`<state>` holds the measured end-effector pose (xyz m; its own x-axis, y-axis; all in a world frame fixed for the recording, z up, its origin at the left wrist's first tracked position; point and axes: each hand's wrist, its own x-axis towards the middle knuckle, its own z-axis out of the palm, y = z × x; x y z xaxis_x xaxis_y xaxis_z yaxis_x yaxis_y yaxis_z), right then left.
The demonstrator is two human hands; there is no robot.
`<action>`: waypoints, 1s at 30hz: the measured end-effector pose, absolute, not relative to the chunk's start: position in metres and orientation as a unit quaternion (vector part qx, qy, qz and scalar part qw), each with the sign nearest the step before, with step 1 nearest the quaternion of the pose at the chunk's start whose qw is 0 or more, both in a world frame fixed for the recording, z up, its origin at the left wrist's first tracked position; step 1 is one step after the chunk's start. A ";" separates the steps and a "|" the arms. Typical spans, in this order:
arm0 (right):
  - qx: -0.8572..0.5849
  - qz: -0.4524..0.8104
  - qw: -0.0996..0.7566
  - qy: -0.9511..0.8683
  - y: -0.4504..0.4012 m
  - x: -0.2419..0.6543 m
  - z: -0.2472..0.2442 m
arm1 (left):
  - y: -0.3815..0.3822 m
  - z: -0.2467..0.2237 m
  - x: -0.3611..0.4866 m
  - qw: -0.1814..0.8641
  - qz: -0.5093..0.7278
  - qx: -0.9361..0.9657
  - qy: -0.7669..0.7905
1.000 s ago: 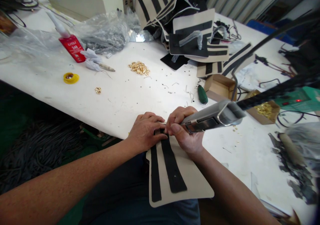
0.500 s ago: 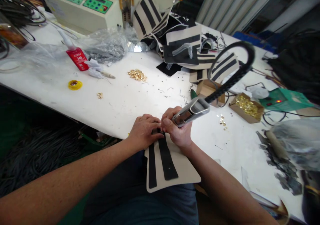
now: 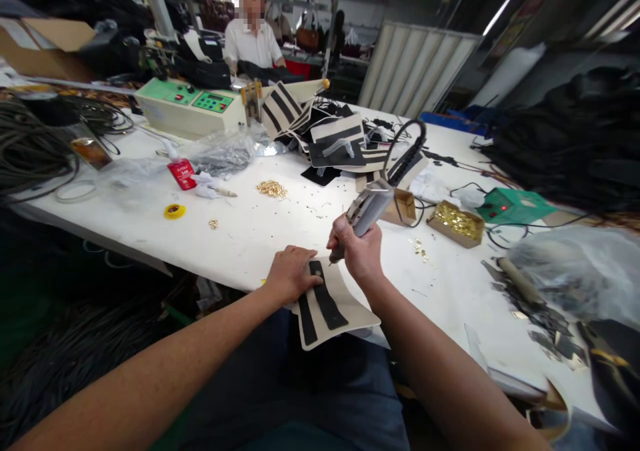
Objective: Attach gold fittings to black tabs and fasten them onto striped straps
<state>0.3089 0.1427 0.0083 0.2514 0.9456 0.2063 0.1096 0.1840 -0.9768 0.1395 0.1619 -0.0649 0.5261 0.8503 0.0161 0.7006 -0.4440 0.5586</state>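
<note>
A beige panel with black strips lies over the table's front edge, its near end curving down above the lap. My left hand grips its far left part, thumb on a black strip beside a small round metal piece. In my right hand is a silver electric screwdriver, held tilted with its tip down, just right of the strip and apart from the metal piece. A black coiled cord rises from its top.
On the white table are gold pieces, yellow tape, a red glue bottle, stacked striped panels, a box of gold parts and a green power unit. A person is behind the table.
My right hand has lifted the screwdriver off the strip and moved it a little right, uncovering the round metal piece. The head view has tilted up, bringing the person into sight.
</note>
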 end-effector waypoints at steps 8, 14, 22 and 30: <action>-0.770 0.131 0.210 -0.588 0.125 0.386 -0.003 | 0.170 -0.043 0.144 0.379 0.140 0.772 0.490; -0.788 0.102 0.139 -0.591 0.108 0.407 -0.038 | 0.143 -0.025 0.117 0.513 0.194 0.688 0.476; -0.684 0.216 0.400 -0.570 0.035 0.366 -0.015 | 0.093 -0.020 0.058 0.530 0.368 0.554 0.527; -0.605 0.489 0.510 -0.368 -0.019 0.290 -0.029 | 0.054 -0.042 0.025 0.508 0.520 0.384 0.569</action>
<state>0.2900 -0.0194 -0.0287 0.2508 0.9437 -0.2159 -0.0529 -0.2093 -0.9764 0.0253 0.0537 -0.0418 -0.1884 0.9657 -0.1788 -0.0909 0.1641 0.9822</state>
